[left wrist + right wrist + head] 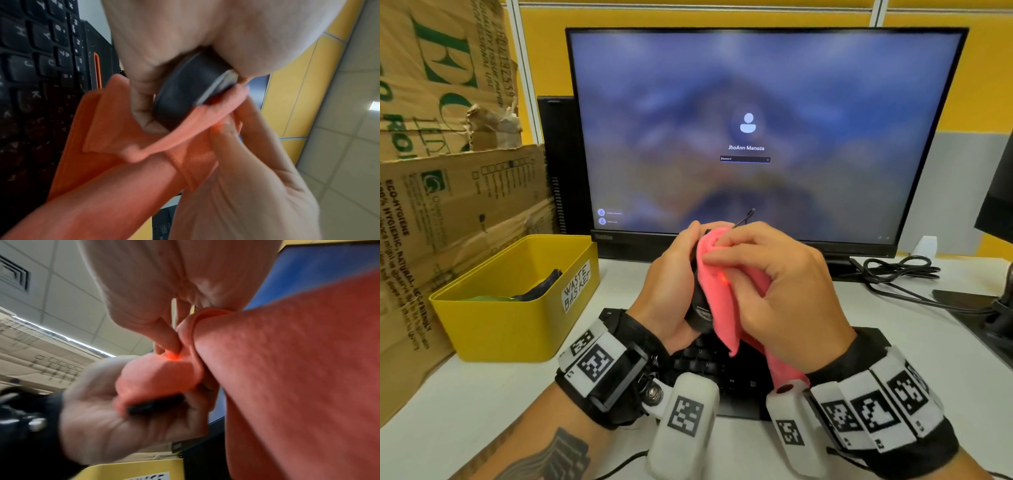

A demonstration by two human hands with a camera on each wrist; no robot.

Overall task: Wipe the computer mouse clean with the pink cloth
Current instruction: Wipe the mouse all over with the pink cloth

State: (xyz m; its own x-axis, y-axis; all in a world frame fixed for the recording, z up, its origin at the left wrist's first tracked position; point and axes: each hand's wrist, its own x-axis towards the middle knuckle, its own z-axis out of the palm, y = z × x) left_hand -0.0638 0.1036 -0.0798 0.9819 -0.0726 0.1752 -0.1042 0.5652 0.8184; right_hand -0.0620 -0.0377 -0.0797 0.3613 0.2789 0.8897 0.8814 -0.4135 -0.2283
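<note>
While held aloft, mouse (pixel 697 301) under pink cloth (pixel 722 294).

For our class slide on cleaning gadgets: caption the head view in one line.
Left hand holds the black mouse above the keyboard while right hand rubs it with the pink cloth.

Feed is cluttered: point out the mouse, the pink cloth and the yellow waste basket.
computer mouse (pixel 176 97): left wrist view, dark side wall.
pink cloth (pixel 722 308): head view, hanging fold.
yellow waste basket (pixel 500 329): head view, front wall.
</note>
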